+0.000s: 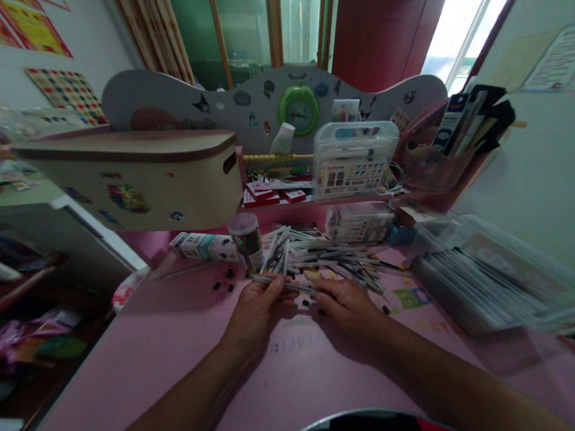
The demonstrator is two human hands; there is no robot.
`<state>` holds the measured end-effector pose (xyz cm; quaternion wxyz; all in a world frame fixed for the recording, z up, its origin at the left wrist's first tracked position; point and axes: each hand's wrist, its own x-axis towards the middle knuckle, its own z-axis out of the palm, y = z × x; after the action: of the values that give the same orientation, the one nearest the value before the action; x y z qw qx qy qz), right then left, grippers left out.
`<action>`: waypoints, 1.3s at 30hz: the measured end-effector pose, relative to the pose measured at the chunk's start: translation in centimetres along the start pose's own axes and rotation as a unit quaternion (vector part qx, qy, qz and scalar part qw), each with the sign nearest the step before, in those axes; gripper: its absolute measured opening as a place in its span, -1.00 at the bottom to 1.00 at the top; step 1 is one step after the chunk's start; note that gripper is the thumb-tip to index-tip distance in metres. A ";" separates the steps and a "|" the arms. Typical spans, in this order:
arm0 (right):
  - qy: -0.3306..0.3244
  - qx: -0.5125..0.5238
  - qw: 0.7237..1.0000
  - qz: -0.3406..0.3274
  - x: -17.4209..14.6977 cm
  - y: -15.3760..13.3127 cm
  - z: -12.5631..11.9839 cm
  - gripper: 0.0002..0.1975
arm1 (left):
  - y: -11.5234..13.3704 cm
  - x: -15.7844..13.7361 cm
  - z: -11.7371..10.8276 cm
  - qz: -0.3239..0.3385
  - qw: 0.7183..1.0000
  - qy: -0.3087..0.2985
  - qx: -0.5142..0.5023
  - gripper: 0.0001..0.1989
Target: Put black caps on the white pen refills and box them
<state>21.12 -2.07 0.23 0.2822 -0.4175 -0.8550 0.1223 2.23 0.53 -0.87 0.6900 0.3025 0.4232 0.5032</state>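
My left hand (261, 305) is closed around a slim, pale pen (297, 286) with a dark end pointing to the left. The fingers of my right hand (348, 302) pinch the same pen near its right end. Both hands hover low over the pink desk (179, 357). Just beyond them lies a loose heap of white, grey and black pens (341, 259). Small black caps (230, 273) are scattered to the left, and another black cap (306, 303) lies between my hands. A clear round tub (246, 237) stands behind my left hand.
At the right, a clear plastic box (515, 270) holds many pens in rows. A long printed carton (203, 246) lies at the left back. Overhead, a shelf bears a cream storage bin (136, 187), a clear marker case (356, 163) and a green clock (299, 110).
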 end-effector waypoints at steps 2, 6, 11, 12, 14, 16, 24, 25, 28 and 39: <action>0.004 -0.010 1.000 -0.003 -0.1 0.1 0.1 -0.82 | 0.0 0.1 0.0 -0.002 1.000 -0.002 0.000 -0.74; -0.008 -0.028 1.000 -0.004 -0.3 0.2 0.3 -0.78 | 0.0 0.1 0.0 -0.007 1.000 -0.002 0.001 -0.75; -0.002 -0.020 1.000 -0.008 -0.4 0.2 0.3 -0.81 | 0.1 0.0 0.1 -0.014 1.000 -0.009 0.003 -0.73; 0.002 -0.018 1.000 -0.006 -0.4 0.2 0.3 -0.82 | 0.1 0.0 0.1 -0.015 1.000 -0.010 0.002 -0.72; 0.005 -0.010 1.000 0.005 -0.4 0.1 0.3 -0.83 | 0.0 0.0 0.1 -0.014 1.000 -0.011 0.000 -0.71; 0.006 -0.001 1.000 0.010 -0.3 0.0 0.2 -0.84 | 0.0 0.0 0.1 -0.010 1.000 -0.011 -0.001 -0.70; 0.026 0.000 0.999 0.019 -0.4 0.0 0.4 -0.84 | -0.2 -0.1 0.1 0.010 1.000 -0.014 0.008 -0.64; 0.021 0.004 1.000 0.019 -0.3 0.0 0.3 -0.84 | -0.2 -0.1 0.0 0.012 1.000 -0.014 0.008 -0.64; 0.012 0.017 1.000 0.016 -0.2 -0.2 0.2 -0.83 | -0.3 -0.1 0.0 0.015 1.000 -0.013 0.012 -0.65; 0.033 0.043 0.998 -0.023 -0.4 0.6 0.5 -0.86 | -0.5 -0.1 0.1 0.013 1.000 -0.024 0.016 -0.66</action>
<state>21.35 -2.00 -0.58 0.3305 -0.3891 -0.8486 0.1383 2.51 0.32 -1.25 0.6887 0.3308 0.4105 0.4977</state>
